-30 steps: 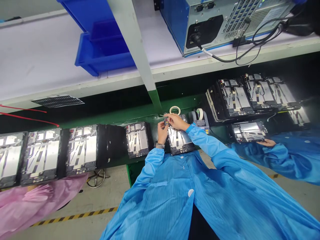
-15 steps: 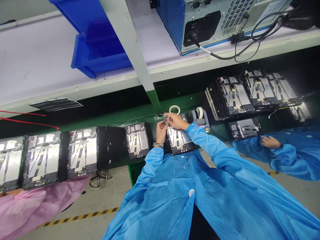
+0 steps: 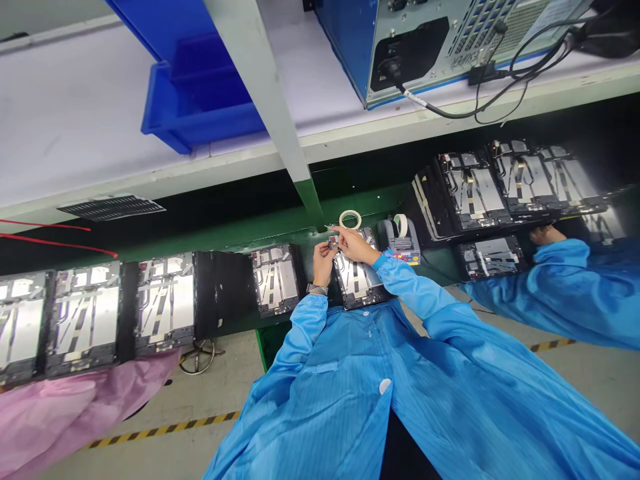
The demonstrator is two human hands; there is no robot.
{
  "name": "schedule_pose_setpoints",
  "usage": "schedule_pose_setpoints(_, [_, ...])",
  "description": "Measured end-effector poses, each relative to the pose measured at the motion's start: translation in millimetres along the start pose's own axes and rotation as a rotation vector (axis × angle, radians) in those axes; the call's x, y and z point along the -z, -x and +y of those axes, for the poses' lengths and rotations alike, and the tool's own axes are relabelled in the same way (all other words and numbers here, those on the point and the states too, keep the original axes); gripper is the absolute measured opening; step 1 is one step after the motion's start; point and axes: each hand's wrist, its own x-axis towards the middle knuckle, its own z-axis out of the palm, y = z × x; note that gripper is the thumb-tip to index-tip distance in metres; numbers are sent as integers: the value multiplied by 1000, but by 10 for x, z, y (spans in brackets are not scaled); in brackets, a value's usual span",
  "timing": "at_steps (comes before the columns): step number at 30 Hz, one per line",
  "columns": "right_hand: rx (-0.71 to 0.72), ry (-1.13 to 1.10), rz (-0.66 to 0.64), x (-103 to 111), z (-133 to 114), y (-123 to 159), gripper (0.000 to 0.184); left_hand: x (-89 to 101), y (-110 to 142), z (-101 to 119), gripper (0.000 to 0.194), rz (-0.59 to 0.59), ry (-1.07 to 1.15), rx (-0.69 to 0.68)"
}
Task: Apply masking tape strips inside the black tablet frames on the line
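Observation:
A flat panel unit (image 3: 361, 283) with silver plates and dark strips lies on the green conveyor right in front of me. My left hand (image 3: 323, 261) rests curled on its upper left corner. My right hand (image 3: 351, 243) is pinched over the same corner, finger and thumb pressed on a small part or strip too tiny to name. Both arms are in blue sleeves. A roll of pale tape (image 3: 350, 219) lies just beyond my hands.
A tape dispenser (image 3: 400, 235) stands right of my hands. More panel units (image 3: 275, 279) line the belt to the left; stacked ones (image 3: 473, 190) sit at right, where a co-worker's blue sleeve (image 3: 580, 287) reaches. A pink-sleeved person (image 3: 65, 407) is at left. Blue bins (image 3: 200, 100) and a metal box (image 3: 450, 40) sit on the shelf.
My hands stay at the panel's upper corner. The co-worker's hand at right has lifted off a unit and moved up and right toward the stacked panels.

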Motion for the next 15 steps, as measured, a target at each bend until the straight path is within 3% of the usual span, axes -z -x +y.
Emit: schedule_pose_setpoints(15, [123,83,-39,249,-194,-132,65,34,-12,-31,46,-42,13,10])
